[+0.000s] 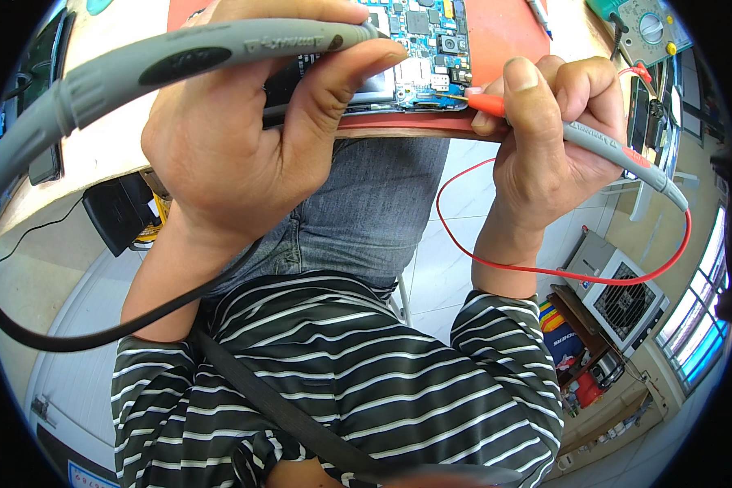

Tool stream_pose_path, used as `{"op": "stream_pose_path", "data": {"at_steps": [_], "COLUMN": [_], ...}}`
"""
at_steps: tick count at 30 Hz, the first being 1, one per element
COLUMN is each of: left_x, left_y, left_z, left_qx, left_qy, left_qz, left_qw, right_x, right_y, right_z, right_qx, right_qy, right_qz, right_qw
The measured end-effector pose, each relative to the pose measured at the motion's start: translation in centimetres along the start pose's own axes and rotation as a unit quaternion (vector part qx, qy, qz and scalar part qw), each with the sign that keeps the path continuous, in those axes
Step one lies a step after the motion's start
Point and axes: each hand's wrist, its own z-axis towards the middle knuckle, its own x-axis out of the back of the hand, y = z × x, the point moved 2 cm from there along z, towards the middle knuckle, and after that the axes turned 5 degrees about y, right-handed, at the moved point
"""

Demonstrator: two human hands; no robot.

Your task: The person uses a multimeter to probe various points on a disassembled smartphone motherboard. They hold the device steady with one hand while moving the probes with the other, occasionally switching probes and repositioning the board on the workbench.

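An opened phone (419,49) with a bare blue circuit board lies on a red mat at the table's near edge. My left hand (236,134) is closed around a grey-and-black test probe (244,50), held over the phone's left part; its tip is hidden behind my fingers. In my right hand (545,122) is a red-and-grey test probe (610,146). Its thin metal tip reaches the lower right part of the board; whether it touches cannot be made out. A black battery shows partly below my left fingers.
A green multimeter (638,31) with a round dial stands at the far right, beside a pen (538,15) on the red mat (508,37). The red lead (537,268) loops over my right forearm, a black lead (73,342) over my left. A dark device (47,98) lies at the left.
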Motion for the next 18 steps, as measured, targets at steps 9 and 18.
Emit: {"op": "stream_pose_path", "data": {"at_steps": [9, 18], "left_x": [-0.09, -0.05], "left_y": [-0.31, -0.28], "left_z": [-0.16, -0.21], "left_qx": [-0.001, -0.019], "left_qy": [0.011, 0.012], "left_qz": [-0.022, -0.008], "left_qw": [1.000, 1.000], "right_x": [-0.05, -0.15], "right_y": [-0.06, -0.14], "right_z": [0.05, -0.06], "right_qx": [-0.002, -0.009], "right_qy": [0.001, 0.003], "right_qz": [0.000, -0.002], "right_qw": [1.000, 1.000]}}
